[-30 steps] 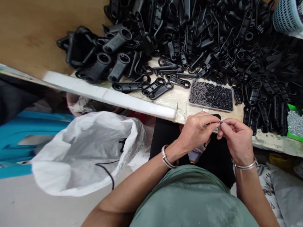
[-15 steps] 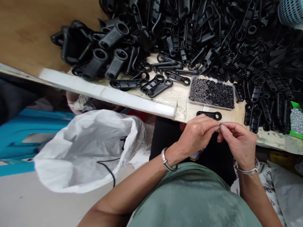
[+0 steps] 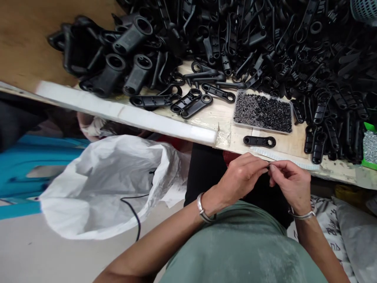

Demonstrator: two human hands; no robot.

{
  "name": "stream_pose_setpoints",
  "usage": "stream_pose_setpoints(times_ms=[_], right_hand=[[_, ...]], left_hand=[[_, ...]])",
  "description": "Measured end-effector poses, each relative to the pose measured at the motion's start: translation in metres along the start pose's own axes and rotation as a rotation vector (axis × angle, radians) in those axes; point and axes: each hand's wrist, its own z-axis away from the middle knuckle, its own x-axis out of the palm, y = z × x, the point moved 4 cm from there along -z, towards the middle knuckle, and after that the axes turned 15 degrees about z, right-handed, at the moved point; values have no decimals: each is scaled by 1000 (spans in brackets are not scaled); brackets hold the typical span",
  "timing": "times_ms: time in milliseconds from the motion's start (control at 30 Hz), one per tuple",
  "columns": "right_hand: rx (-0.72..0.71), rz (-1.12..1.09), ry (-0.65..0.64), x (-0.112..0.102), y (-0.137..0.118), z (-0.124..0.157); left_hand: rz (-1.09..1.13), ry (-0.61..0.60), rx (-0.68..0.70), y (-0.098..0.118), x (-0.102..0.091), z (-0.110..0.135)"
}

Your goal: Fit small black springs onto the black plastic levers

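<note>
Black moulded plastic dominates the bench: a heap of flat links [image 3: 294, 43] with a ring at each end, ribbed along their shafts, and beside it a cluster of chunkier tubular sockets [image 3: 118, 59] with round open mouths. 1 single link [image 3: 259, 141] lies alone near the bench edge, just in front of a clear shallow tray [image 3: 263, 113] filled with tiny dark grainy pieces. Below the edge, the left hand [image 3: 241, 179] and the right hand [image 3: 290, 182] meet fingertip to fingertip, both pinched shut on a very small part [image 3: 268, 166], too tiny to identify, held over the lap just short of the bench. Each wrist carries a plain silver bangle. The bench top [image 3: 26, 43] is brown wood, its front lip wrapped in white foam strip [image 3: 123, 114] and creased clear film. A crinkled white sack [image 3: 108, 184] gapes open at the left over pale floor, next to something turquoise. Printed characters on grey fabric at the lower right are unreadable.
</note>
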Motion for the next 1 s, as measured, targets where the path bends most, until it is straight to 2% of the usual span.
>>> stream_pose_setpoints(times_ms=[100,200,333,467,700,833,1000], right_hand=[[-7,80,69,-9,0,-9],[-89,260,161,-14,-2,-20],[-305,526,263,-10,-13,-34],[-449,692,307,-6,-22,-40],[-607,902,305,-2,-25,-41],[-680,1011,260,2,-30,-40],[-628,1211,153,11,-39,-37]], left_hand=[[-210,22,66,1,-13,-10],[-419,24,29,-11,-24,-20],[-409,-39,-17,-29,-24,-27],[-347,16,21,-30,-20,-25],[-258,63,30,-22,-17,-19],[-243,90,49,-23,-16,-17],[-218,121,39,-25,-13,-16]])
